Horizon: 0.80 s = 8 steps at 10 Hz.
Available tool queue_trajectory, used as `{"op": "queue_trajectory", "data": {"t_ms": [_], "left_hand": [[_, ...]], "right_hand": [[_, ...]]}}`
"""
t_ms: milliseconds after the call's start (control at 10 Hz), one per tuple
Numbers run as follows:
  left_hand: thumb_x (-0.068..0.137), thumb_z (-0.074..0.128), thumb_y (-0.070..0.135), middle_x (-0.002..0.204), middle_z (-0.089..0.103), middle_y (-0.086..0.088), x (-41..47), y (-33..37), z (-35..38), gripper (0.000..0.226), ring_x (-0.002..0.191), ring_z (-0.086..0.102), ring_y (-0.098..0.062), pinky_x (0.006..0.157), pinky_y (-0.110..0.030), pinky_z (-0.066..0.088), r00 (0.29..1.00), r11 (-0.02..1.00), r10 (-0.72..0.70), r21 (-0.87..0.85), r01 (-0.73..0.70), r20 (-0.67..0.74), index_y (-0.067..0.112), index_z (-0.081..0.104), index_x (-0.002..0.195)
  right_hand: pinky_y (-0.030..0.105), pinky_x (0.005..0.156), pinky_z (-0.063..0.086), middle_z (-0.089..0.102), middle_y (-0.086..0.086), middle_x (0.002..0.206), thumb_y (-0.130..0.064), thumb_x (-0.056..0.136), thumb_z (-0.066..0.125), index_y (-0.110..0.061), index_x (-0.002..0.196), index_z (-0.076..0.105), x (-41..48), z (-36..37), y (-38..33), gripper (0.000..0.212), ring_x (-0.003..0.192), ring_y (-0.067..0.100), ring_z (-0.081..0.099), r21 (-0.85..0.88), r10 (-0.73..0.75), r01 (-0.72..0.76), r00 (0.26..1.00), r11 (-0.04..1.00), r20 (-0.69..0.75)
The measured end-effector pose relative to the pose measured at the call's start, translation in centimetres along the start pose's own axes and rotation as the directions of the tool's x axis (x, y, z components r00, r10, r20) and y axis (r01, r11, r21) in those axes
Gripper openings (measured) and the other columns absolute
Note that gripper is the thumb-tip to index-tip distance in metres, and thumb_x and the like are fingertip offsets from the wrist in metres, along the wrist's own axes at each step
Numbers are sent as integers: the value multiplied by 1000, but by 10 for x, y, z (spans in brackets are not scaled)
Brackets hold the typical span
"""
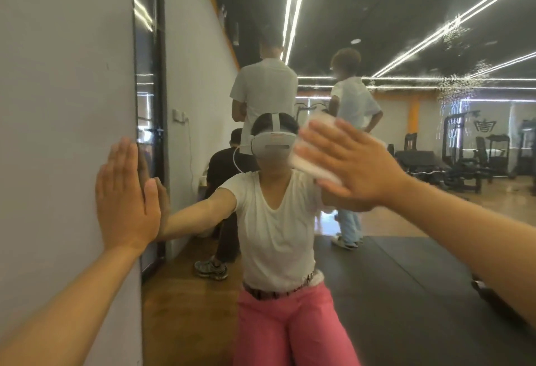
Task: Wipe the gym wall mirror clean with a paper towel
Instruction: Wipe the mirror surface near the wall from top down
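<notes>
Two hands, fingers (pixel 322 137) straight, left hand (pixel 124 194) on wall (pixel 58 98), right hand (pixel 356 165) pressing paper towel (pixel 307 164) on mirror (pixel 406 235)

The mirror (pixel 377 32) was glossy glass, speckled with fine droplets toward its upper right. The paper towel (pixel 310 167) looked like soft, matt white paper. The wall (pixel 58 75) beside the glass was smooth, matt grey paint. In the reflection, the wooden floor (pixel 185 307) had a sheen and the black mat (pixel 406 278) looked dull and rubbery.
</notes>
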State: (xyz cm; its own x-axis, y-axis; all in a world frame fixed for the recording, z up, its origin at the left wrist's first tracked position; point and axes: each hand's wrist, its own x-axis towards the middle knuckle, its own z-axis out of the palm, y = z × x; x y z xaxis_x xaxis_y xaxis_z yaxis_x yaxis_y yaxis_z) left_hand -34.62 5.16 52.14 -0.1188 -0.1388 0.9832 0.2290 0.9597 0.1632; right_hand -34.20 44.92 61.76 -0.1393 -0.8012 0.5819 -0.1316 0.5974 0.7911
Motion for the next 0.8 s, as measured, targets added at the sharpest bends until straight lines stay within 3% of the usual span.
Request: {"op": "queue_trajectory", "data": {"t_ms": [100, 300, 400, 600, 800], "left_hand": [[100, 23, 31, 165, 17, -12, 1, -1, 1, 63, 153, 10, -22, 125, -37, 4, 1000, 1000, -7, -10, 7, -2, 6, 16, 158], [100, 26, 30, 166, 16, -11, 2, -1, 2, 64, 152, 2, -11, 125, -36, 3, 1000, 1000, -16, -12, 16, 10, 8, 13, 158], [101, 22, 32, 166, 14, -11, 0, 0, 1, 64, 153, 5, -16, 125, -39, 4, 1000, 1000, -10, -3, 10, 16, 7, 13, 158], [101, 24, 31, 166, 12, -9, 0, 2, 1, 63, 153, 2, -13, 125, -39, 4, 1000, 1000, -17, -12, 17, 2, 9, 11, 159], [103, 19, 37, 168, 5, 1, 2, -6, 14, 59, 154, 12, -27, 120, -59, 18, 999, 995, -7, -104, 2, -43, 25, 6, 160]], "right_hand": [[47, 124, 6, 20, 10, 165, -50, 103, 24, -17, 158, 24, 33, -11, 48, 65, 153, 28, 14, -11, 113, -113, 993, 994, -20], [43, 124, -4, 9, 6, 167, -47, 103, 14, -20, 160, 11, 63, -18, 58, 63, 155, 24, 2, 73, 536, -532, 842, 844, -57], [46, 124, -2, 9, 8, 167, -45, 104, 16, -20, 160, 11, 54, -13, 35, 61, 155, 25, 2, 116, 588, -580, 806, 807, -61], [50, 124, 3, 8, 10, 167, -47, 104, 12, -18, 160, 14, 5, 0, -16, 63, 155, 27, 4, 87, 518, -514, 855, 853, -31], [51, 124, 8, 21, 10, 165, -44, 105, 25, -19, 157, 28, -63, 14, -99, 58, 153, 28, 15, 133, 473, -463, 879, 876, -57]]}}
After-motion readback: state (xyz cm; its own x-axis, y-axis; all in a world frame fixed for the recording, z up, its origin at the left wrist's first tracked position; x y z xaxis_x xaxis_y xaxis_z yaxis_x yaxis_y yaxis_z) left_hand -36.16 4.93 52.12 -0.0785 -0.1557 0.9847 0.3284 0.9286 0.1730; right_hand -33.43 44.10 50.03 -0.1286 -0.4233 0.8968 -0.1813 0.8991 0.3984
